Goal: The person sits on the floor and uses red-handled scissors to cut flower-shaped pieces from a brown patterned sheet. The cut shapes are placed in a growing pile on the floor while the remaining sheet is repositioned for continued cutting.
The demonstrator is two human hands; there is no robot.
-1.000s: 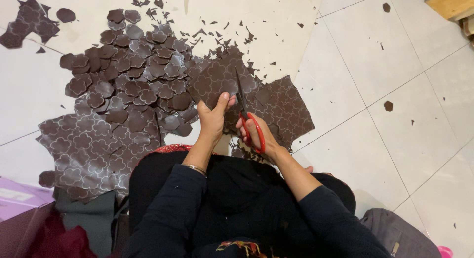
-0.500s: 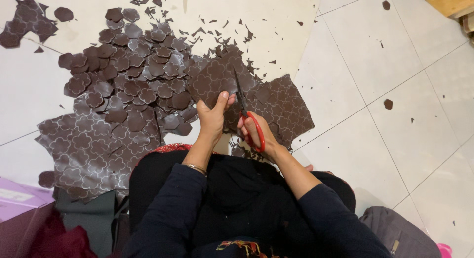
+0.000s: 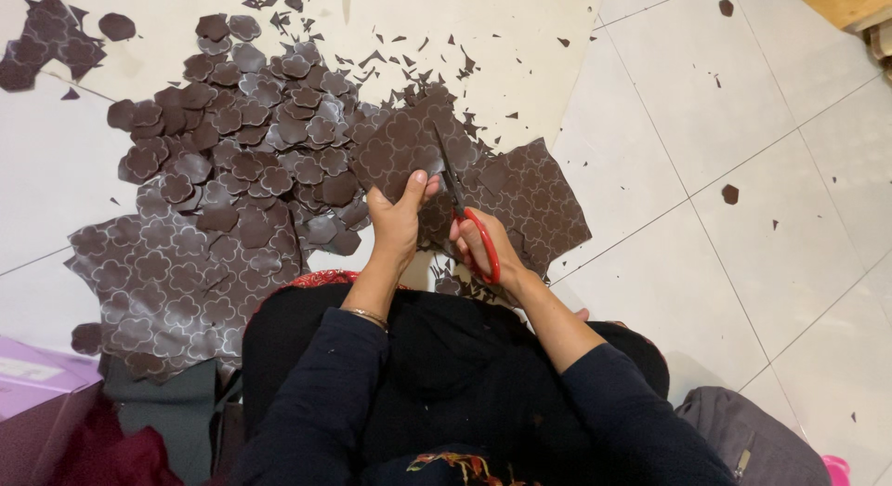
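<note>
My left hand (image 3: pixel 398 221) grips a piece of dark brown sheet (image 3: pixel 401 147) stamped with a pale flower outline pattern, thumb on top. My right hand (image 3: pixel 483 244) holds red-handled scissors (image 3: pixel 465 212); their dark blades point away from me into the sheet's right side. Under my right hand lies another patterned brown sheet (image 3: pixel 544 203). A heap of cut-out brown flower shapes (image 3: pixel 251 151) lies to the left of my left hand on the pale floor.
A large patterned brown sheet (image 3: pixel 163 282) lies at my left knee. Small brown scraps (image 3: pixel 390 54) dot the floor ahead. A purple box (image 3: pixel 32 374) sits lower left, a grey bag (image 3: pixel 743 440) lower right, a wooden edge (image 3: pixel 850 3) top right.
</note>
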